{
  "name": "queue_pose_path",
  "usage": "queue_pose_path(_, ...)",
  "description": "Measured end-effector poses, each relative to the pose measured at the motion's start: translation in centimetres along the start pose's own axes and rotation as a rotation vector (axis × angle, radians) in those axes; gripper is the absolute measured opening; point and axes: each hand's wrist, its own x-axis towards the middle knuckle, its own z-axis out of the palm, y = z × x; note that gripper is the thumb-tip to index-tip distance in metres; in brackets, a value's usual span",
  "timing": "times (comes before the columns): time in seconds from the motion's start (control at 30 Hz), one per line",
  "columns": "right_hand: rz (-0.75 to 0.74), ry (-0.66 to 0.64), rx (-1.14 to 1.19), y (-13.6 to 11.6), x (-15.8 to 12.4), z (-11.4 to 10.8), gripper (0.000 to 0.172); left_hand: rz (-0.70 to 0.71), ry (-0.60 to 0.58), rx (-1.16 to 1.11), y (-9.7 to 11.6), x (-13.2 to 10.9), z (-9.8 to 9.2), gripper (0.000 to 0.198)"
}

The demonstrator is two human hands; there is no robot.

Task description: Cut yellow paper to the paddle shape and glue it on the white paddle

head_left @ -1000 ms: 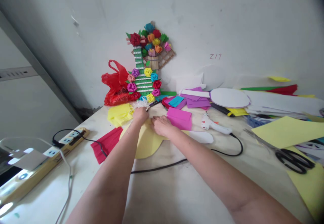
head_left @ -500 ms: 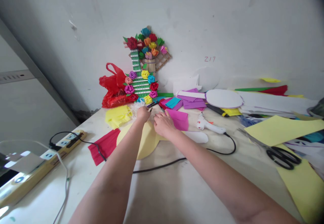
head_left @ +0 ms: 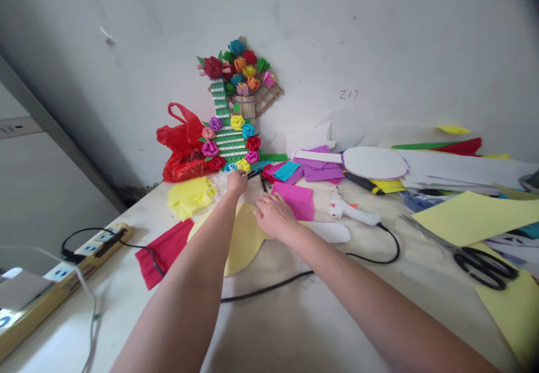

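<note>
My left hand [head_left: 237,182] reaches to the back of the table, beside a tangle of white strings [head_left: 219,183] and several black pens [head_left: 255,174]. Its fingers are curled together, and what they pinch, if anything, is too small to make out. Flat on a pale yellow paper cutout [head_left: 245,241] with a rounded body lies my right hand [head_left: 275,214], its fingers stretched out. A white paper strip [head_left: 328,231] with a rounded end shows to its right. Just beyond the right hand's fingers is a magenta paper piece [head_left: 301,201].
A white glue gun [head_left: 353,211] trails a black cord across the table. Black-handled scissors [head_left: 484,266] lie at right among yellow paper [head_left: 471,215]. A power strip [head_left: 90,255] runs along the left. A flower-covered craft guitar [head_left: 229,137] and a red bag [head_left: 183,145] stand at the wall.
My left hand has moved slightly back toward the pens and strings; the dark tip by its fingers no longer shows there. My right hand stays on the yellow cutout. The view has shifted a little.
</note>
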Motion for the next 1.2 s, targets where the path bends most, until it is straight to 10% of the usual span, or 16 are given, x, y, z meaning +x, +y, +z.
queue_pose_path(0.53, -0.021, 0.012, -0.012, 0.3, 0.2, 0.4, 0.034, 0.023, -0.152, 0.254, 0.0, 2.7, 0.8, 0.021)
queue_pose_path(1.2, 0.087, 0.051, 0.083, 2.3, -1.2, -3.2, 0.029, 0.096, 0.19, 0.494, 5.9, -4.8, -9.9, 0.023)
